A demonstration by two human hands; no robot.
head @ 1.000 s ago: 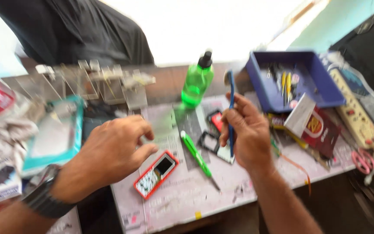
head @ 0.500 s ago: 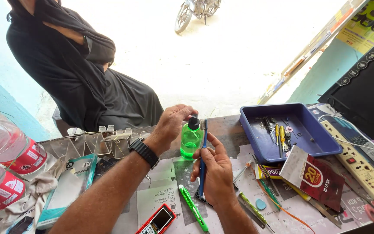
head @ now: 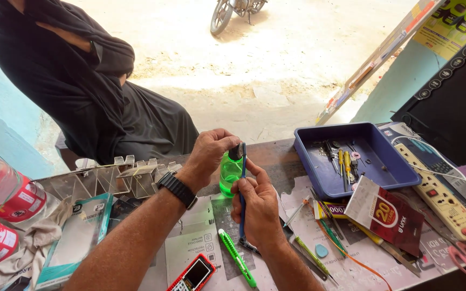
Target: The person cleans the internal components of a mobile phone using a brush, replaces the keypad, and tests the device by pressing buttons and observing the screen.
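Two hands at a green bottle (head: 230, 175) on the bench (head: 276, 153).
Left hand (head: 214, 151) grips bottle's cap; right hand (head: 257, 207) holds blue brush (head: 242, 188) upright w/ bristles by cap.

Our left hand (head: 211, 151) reaches forward, fingers curled down in a pinch, watch on the wrist. Our right hand (head: 257, 207) sits just beside it, fist upright, thumb raised.

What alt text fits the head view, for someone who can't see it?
Left hand grips the cap of a small green bottle while the right hand holds a blue toothbrush upright against it. Around them lie a green screwdriver, a red phone and a blue tray.
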